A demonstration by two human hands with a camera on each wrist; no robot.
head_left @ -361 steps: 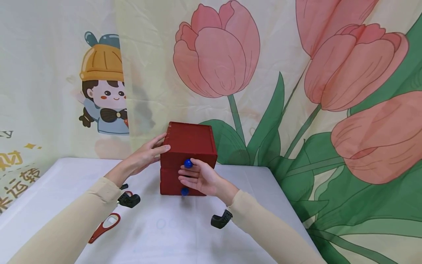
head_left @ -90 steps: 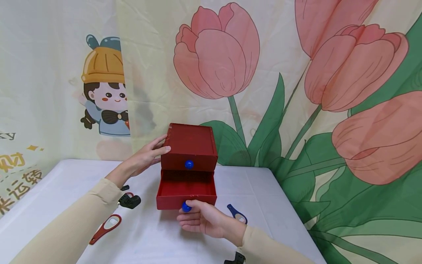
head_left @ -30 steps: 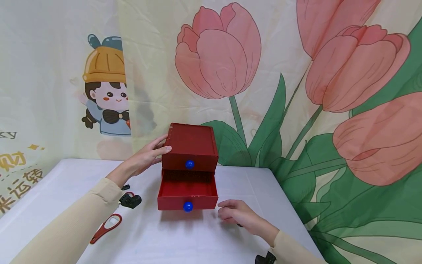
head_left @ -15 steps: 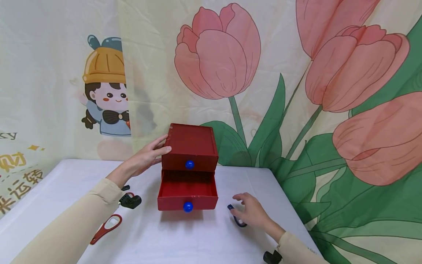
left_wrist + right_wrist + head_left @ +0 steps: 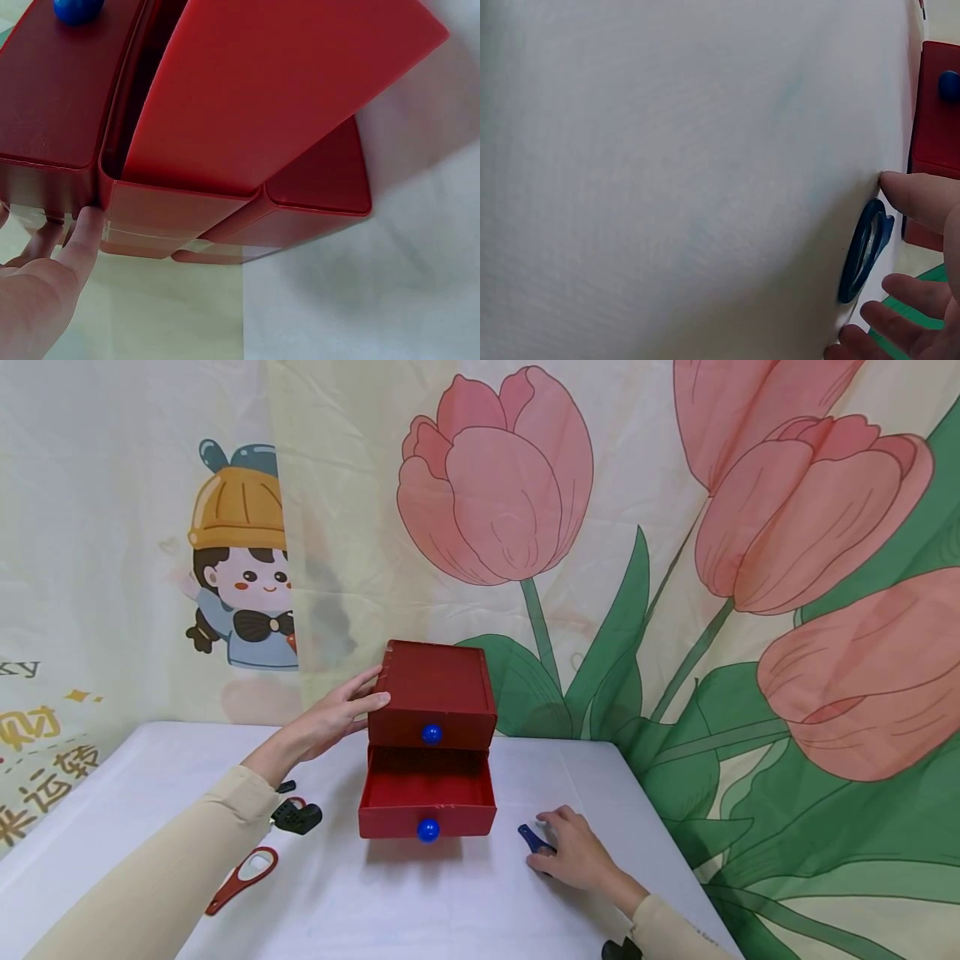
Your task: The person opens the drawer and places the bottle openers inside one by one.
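A small red two-drawer box (image 5: 435, 677) stands on the white table, its upper drawer shut and its lower drawer (image 5: 427, 818) pulled out. Both drawers have blue round knobs. My left hand (image 5: 326, 718) rests against the box's left side, thumb at the top edge; straight fingers (image 5: 84, 236) touch the side in the left wrist view. Right of the drawer, my right hand (image 5: 573, 852) hovers over a small blue tool (image 5: 534, 839) with a ring-shaped head (image 5: 861, 251). Thumb and fingers stand apart on either side of the tool, not gripping it.
A red tool (image 5: 242, 881) of similar shape, with a pale oval in its head, lies at the front left near my left sleeve (image 5: 172, 852). Another red and black item is partly hidden behind the left wrist camera (image 5: 297, 817). A tulip-printed cloth (image 5: 495, 477) hangs behind.
Since three seconds ago my right hand has let go of the lower drawer's knob and moved right, over the blue tool. Earlier the lower drawer was shut. My left hand has stayed on the box.
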